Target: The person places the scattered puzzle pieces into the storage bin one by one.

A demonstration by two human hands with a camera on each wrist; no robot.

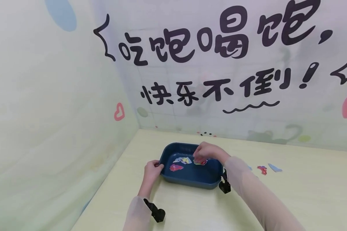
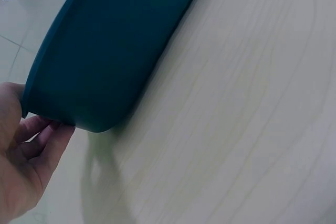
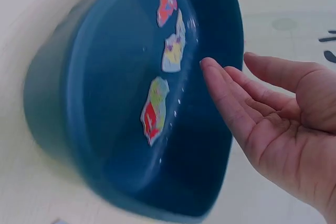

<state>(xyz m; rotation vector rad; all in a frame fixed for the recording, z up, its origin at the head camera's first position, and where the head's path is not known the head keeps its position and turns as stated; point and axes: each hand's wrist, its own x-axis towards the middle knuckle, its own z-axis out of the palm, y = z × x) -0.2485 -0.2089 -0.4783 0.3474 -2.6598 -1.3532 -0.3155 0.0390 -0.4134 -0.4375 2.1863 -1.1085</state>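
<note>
A dark blue rectangular basin [image 1: 188, 183] stands on the table, holding several flat, irregularly cut colourful pieces. Thumb above the rim and fingers below it, my left hand [image 1: 153, 170] grips the basin's left end; the left wrist view shows these fingers [image 2: 52, 140] against its outer wall. My right hand [image 1: 209, 151] is over the far right part of the basin. In the right wrist view its fingers [image 3: 226, 90] are loosely extended and hold nothing. Nearest to it lies a red and green piece [image 3: 156, 111]. A pale yellow-white piece [image 1: 182, 160] and a pinkish-red piece [image 1: 176, 167] lie further left.
Outside the basin, to the right, a red piece [image 1: 262, 170] and a light blue piece [image 1: 275, 167] lie on the pale wooden table [image 1: 188, 211]. Another blue bit [image 1: 250, 167] peeks out beside the right sleeve. A printed cloth wall [image 1: 176, 122] rises behind the table.
</note>
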